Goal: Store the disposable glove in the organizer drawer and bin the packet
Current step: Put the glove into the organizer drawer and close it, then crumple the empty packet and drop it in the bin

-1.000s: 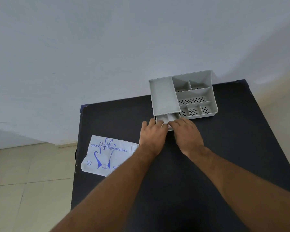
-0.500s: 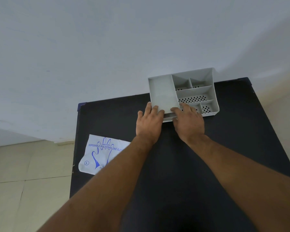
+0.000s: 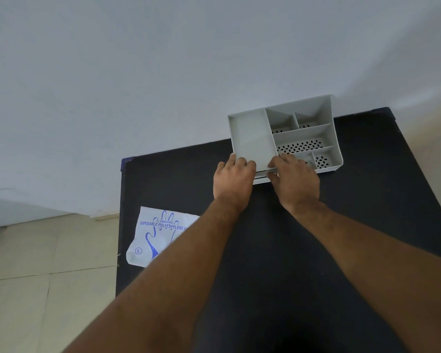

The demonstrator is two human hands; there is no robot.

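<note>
Drawer [image 3: 261, 179] pushed nearly shut since a second ago — our left hand [image 3: 233, 178] and right hand [image 3: 294, 179] flat against organizer [image 3: 283, 133] front, gripping nothing; glove unseen, presumably inside — packet [image 3: 161, 235] on desk [image 3: 367, 200], unbinned

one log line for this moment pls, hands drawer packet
left hand on organizer front | right hand on drawer, nearly shut | packet on table edge, not binned

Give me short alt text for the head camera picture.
Both hands, left hand and right hand, press on the front of a grey organizer at the back of a black table. A printed glove packet lies at the table's left edge.
</note>
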